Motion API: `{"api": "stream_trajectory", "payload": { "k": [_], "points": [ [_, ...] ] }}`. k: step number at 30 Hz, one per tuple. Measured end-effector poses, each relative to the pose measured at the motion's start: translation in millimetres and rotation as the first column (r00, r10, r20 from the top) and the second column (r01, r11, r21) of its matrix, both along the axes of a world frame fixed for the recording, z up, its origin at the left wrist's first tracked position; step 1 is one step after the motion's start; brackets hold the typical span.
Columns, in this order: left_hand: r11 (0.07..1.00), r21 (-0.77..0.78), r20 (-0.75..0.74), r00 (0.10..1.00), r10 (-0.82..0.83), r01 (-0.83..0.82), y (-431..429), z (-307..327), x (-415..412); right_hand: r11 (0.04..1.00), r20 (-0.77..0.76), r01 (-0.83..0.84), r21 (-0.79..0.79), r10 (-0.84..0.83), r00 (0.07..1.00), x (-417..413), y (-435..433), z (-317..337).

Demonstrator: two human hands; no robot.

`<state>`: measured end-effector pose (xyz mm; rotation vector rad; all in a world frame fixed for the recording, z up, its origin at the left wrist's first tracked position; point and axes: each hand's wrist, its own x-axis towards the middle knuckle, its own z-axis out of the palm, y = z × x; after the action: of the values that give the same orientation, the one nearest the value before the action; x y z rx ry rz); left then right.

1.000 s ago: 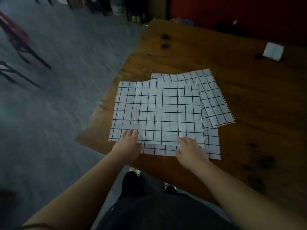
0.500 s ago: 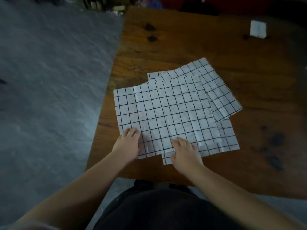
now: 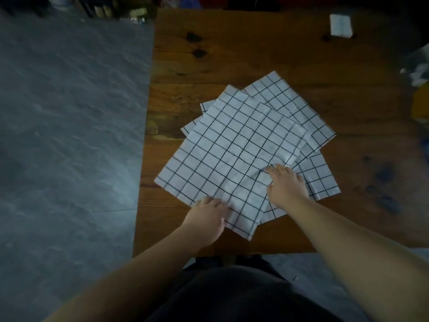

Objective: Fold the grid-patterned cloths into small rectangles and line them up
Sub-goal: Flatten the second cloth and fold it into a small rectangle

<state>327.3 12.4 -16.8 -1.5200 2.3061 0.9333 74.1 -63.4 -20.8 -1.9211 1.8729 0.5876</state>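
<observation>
So the big wooden table [image 3: 232,54] fills most of the view now, with its left edge running nearly straight up the picture and the grey floor [image 3: 69,112] off to that side. A second ago the view sat further left and showed more floor.

The pile of grid-patterned cloths [image 3: 290,105] sits near your front edge of the table, left of centre, fanned out more than before. The real change is the top cloth [image 3: 232,154]. A second ago it lay pretty much square to you. Half a second ago it was a bit skewed. Now it's swung round like a diamond, with one corner pointing back at you and close to the table's front edge. It's still unfolded and flat, apart from a small wrinkle bunching up by your right fingers. The lower cloth [image 3: 322,177] pokes out to the right of your wrist.

Your right hand [image 3: 286,184] has slid further onto the top cloth, with its fingers straight and spread, pressing down flat. Your left hand [image 3: 206,219] stays at the near-left edge of that cloth. Honestly, I can't tell if it's pinching the edge or just resting on it.

The little white folded piece [image 3: 340,26] is well apart from the pile, up at the far right of the table.
</observation>
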Motion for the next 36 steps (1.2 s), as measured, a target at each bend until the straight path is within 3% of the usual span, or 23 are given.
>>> {"api": "stream_trajectory", "payload": {
  "k": [5,9,15,25,32,36],
  "points": [
    [0.992,0.033,-0.098,0.988,-0.116,0.120,7.5,-1.0,-22.2,0.997,0.017,0.052,-0.048,-0.052,0.999,1.8,2.1,7.4],
    [0.996,-0.078,-0.153,0.988,0.023,-0.035,8.2,-1.9,-12.7,0.996,0.176,0.031,-0.082,-0.016,0.984,22.5,50.5,14.5],
    [0.972,-0.139,-0.019,0.982,0.189,-0.190,4.3,-7.8,45.6,0.999,0.305,-0.043,-0.023,0.048,0.951,36.5,124.9,6.3],
    [0.986,-0.139,0.040,0.994,0.102,-0.096,24.0,-14.0,60.2,0.998,0.231,-0.044,-0.051,0.054,0.971,-2.2,155.6,-8.4],
    [0.985,-0.166,0.025,0.998,0.052,-0.047,70.4,-20.8,55.1,0.995,0.221,-0.089,-0.035,0.095,0.971,-27.0,184.0,-9.3],
    [0.979,-0.203,0.076,0.996,0.035,-0.019,112.8,-31.7,48.0,0.989,0.224,-0.104,-0.106,0.126,0.966,-44.1,199.7,-16.1]
  ]
}}
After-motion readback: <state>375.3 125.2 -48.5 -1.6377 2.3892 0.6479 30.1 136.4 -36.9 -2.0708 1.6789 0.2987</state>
